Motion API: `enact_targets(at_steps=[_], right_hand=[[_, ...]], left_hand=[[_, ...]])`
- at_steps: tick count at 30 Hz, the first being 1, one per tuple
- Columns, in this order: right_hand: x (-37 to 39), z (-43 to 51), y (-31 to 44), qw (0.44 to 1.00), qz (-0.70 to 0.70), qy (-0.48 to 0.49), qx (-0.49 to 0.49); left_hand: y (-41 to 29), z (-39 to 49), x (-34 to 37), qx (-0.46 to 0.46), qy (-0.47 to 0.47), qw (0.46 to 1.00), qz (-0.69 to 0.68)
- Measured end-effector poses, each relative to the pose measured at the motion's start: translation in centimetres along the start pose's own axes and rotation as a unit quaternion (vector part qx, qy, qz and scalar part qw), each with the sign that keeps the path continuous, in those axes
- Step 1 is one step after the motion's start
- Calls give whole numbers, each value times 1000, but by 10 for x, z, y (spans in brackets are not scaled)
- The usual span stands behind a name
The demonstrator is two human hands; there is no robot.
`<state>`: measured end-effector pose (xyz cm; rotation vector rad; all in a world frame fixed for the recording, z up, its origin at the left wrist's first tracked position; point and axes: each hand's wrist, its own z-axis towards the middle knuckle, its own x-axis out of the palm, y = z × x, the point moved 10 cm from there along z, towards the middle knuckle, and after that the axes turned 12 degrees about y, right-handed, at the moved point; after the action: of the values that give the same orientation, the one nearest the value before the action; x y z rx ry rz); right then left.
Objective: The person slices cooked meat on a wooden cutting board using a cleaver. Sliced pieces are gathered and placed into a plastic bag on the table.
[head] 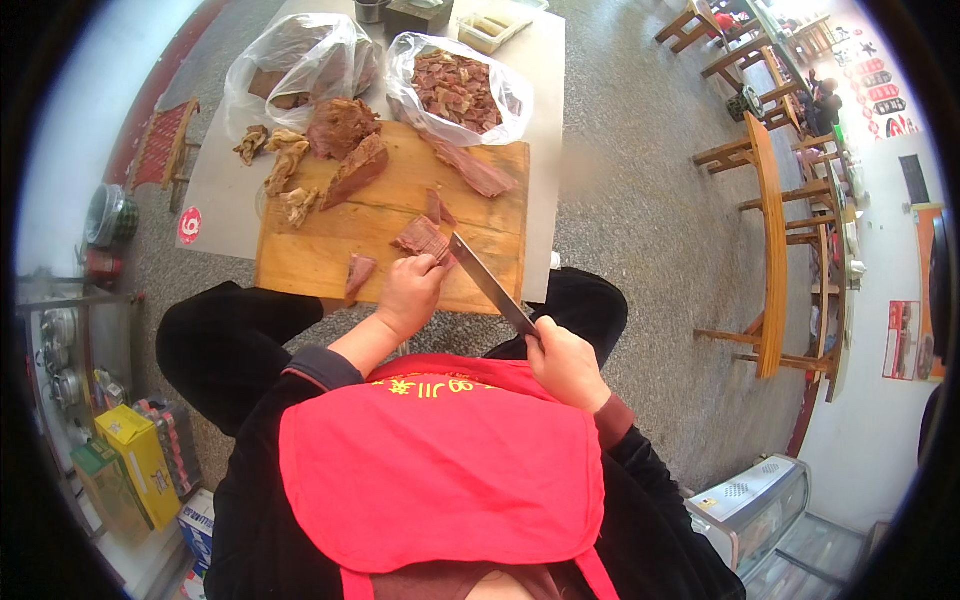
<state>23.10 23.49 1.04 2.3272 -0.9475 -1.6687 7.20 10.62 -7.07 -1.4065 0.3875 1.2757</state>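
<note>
My left hand (411,294) presses its fingers on a piece of cooked meat (421,238) near the front of a wooden cutting board (315,247). In my right hand (566,358) is the handle of a knife (491,283), its blade tip beside that meat's right edge. A small meat piece (360,274) lies left of my left hand, and thin scraps (439,207) lie just behind the held meat. Larger meat chunks (355,172) sit at the board's back left, and a long strip of meat (474,166) at its back right.
Behind the board, a plastic bag (514,94) holds sliced meat (454,91); another bag (300,52) holds larger pieces. Pale, fatty-looking scraps (285,159) lie at the left. A plastic container (491,34) and a metal cup (370,10) stand at the table's (217,187) far side.
</note>
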Motion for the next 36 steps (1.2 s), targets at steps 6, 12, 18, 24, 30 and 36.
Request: enact_targets(at_steps=[6,12,18,24,30,36], right_hand=[[-2,1,-2,1000,12,-15,7],[-2,-4,-6,1000,10,-19,8],[10,-1,0,1000,-16,9,-1],[35,13,-1,993,-51,99,42],[36,21,1,986,-27,160,46],[7,3,-17,991,-26,130,37]], left_hand=[[-5,-3,5,26,5,997,-75],[7,0,11,-17,18,997,-71],[2,0,0,-33,3,998,-49],[5,1,4,-23,-15,997,-67],[16,-2,9,-48,10,998,-50],[7,2,-1,-38,6,997,-68]])
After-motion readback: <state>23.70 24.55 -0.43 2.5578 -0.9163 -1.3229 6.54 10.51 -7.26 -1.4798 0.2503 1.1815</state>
